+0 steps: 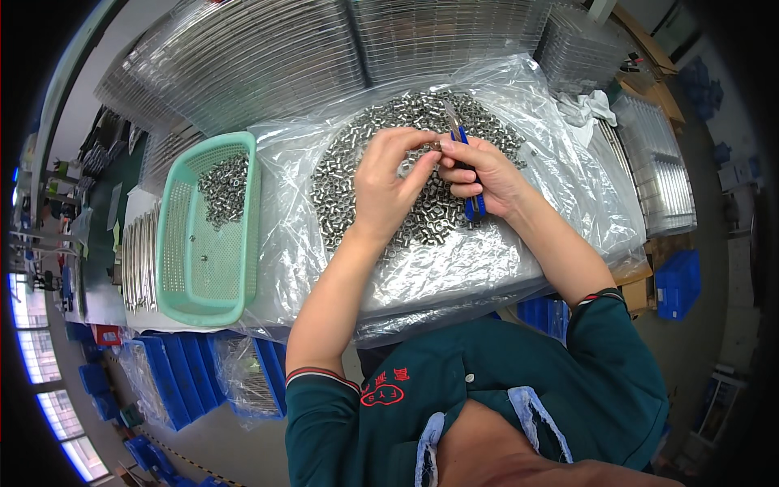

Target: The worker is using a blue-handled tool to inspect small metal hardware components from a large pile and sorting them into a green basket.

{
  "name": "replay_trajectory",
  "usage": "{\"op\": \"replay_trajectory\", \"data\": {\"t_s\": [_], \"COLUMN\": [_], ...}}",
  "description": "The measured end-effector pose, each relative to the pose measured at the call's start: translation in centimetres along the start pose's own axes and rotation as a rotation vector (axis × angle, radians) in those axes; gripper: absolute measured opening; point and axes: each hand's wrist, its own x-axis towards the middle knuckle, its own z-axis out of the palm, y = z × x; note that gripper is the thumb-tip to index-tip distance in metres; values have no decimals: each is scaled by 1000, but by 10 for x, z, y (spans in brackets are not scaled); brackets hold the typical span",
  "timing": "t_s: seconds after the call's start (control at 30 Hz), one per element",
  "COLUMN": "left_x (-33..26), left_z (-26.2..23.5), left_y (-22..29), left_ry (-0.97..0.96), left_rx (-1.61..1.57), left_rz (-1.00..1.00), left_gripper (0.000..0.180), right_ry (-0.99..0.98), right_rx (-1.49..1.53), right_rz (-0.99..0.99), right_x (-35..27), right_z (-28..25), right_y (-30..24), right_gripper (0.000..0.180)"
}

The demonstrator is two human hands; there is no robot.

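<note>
the person's l. hand (pixel 381 183) is reaching in over the heap of metal pcs (pixel 345 178), thumb & fingertips pinching a sm. metal part (pixel 438 146), which is sitting b/w the two hands just above the heap. r. hand (pixel 495 174) is meeting it there, thumb tip resting right by the part, while its other fingers are curling round the blue-handled pliers (pixel 475 204), gripping them w/ the tips pointing away from the body & the handles hanging below the palm. can't tell if the r. thumb is touching the part too. the heap is lying on a clear plastic sheet (pixel 284 219). to the l., a green basket (pixel 215 286) is holding a smaller batch of similar pcs, mostly toward its far end, w/ a couple lying apart nearer the middle. metal strips (pixel 139 264) are lying beside the basket's outer side. clear trays (pixel 260 65) are standing stacked behind the heap, a white cloth (pixel 591 112) is lying crumpled at far r., & blue bins (pixel 174 377) are standing below, front l.
</note>
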Motion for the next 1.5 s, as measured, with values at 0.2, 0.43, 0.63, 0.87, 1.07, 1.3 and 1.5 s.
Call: {"op": "replay_trajectory", "data": {"t_s": [0.2, 0.43, 0.63, 0.87, 1.07, 1.3, 1.5], "left_x": [9, 20, 4, -9, 6, 4, -3], "left_z": [-16, -61, -32, -23, -45, -58, -31], "left_y": [-4, -34, -36, -50, -57, -75, -70], "left_ry": [379, 830, -147, -328, -107, -7, -212], "left_rx": [-548, -925, 599, 746, 509, 711, 736], "left_rz": [-382, -628, -293, -346, -503, -454, -344], "left_gripper": [21, 26, 15, 16, 16, 14, 15], "right_ry": [70, 83, 142, 91, 80, 80, 82], "right_rx": [-29, 4, -7, -4, 30, 34, 18], "right_rz": [-16, -73, -83, -48, -32, -23, -25], "right_x": [-1, 0, 1, 1, 1, 1, 1], "right_z": [9, 1, 4, 5, 4, 4, 5], "right_y": [-2, -2, 0, -1, -2, -2, -1], "right_gripper": [27, 32, 32, 29, 24, 23, 22]}}
